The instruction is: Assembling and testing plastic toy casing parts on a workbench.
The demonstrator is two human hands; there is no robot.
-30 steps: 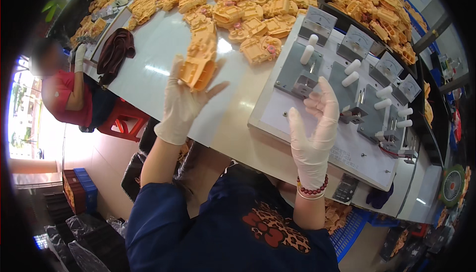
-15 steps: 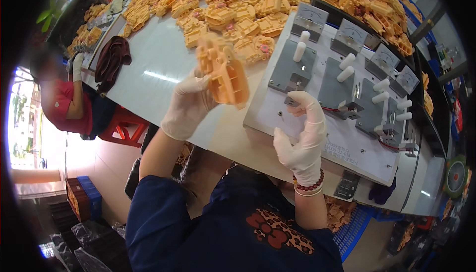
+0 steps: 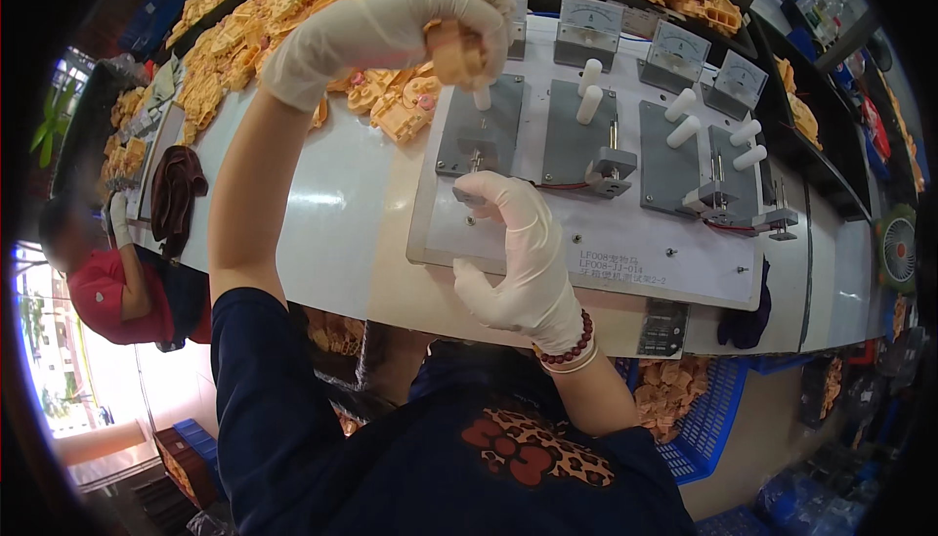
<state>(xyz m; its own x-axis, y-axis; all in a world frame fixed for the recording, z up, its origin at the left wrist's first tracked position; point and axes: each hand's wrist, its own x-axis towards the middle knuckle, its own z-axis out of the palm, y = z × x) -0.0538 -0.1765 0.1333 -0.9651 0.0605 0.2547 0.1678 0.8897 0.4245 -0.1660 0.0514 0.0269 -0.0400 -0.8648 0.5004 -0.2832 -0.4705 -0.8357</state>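
My gloved left hand (image 3: 401, 33) is closed around a light-orange moulded plastic part (image 3: 456, 55), partly hidden by the fingers. It holds the part over the leftmost grey plate (image 3: 496, 126) of a white test board, where one white peg (image 3: 482, 98) shows just beneath. Lower down, my gloved right hand (image 3: 523, 267) has its thumb apart from its curved fingers. Its fingertips rest at a small metal block (image 3: 471, 192) on the front of that same plate; nothing is seen gripped. More plates with white pegs (image 3: 589, 104) and dial meters (image 3: 589, 26) line the board (image 3: 625, 262).
Similar orange parts (image 3: 230, 72) are heaped across the back of the table, and more fill a black tray (image 3: 664, 18). A dark brown cloth (image 3: 178, 199) lies at left, near a seated person in red (image 3: 117, 282). Below the table edge stands a blue basket (image 3: 718, 428) of parts.
My left hand has carried the orange part up and to the right, from beside the board to above the leftmost plate. My right hand stays at the metal block; the whole view has shifted.
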